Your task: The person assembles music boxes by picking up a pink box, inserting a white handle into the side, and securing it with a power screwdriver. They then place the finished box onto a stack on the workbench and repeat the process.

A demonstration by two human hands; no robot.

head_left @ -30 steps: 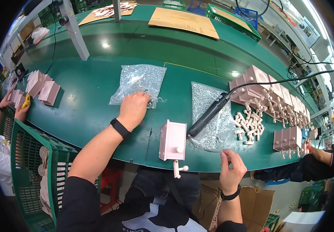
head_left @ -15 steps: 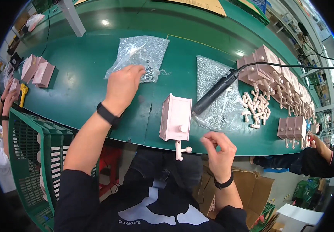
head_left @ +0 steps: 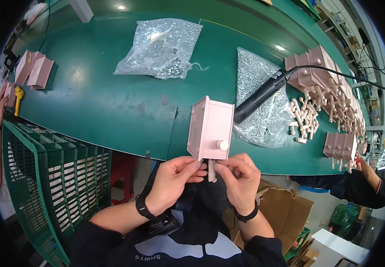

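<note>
A small pale pink box (head_left: 218,127) with a round knob (head_left: 222,145) sits at the near edge of the table in front of me. Out from its near end, past the edge, sticks a pink peg (head_left: 211,172). My left hand (head_left: 168,182) pinches at the left of the peg, right under the box; whatever its fingertips hold is too small or hidden to tell. From the right, my right hand (head_left: 241,180) has thumb and fingers closed at the peg, hiding part of it.
Beyond the box lie a clear bag of small metal parts (head_left: 161,51) and a bag of screws (head_left: 261,127) with a black electric screwdriver (head_left: 259,98) across it. Loose pink pegs (head_left: 305,118) and stacked pink boxes (head_left: 317,66) are at right. A green crate (head_left: 74,178) stands left. People work either side.
My left hand has left the bag of small metal parts and come down to the box's near end. My right hand has moved in to the peg. The view has shifted.
</note>
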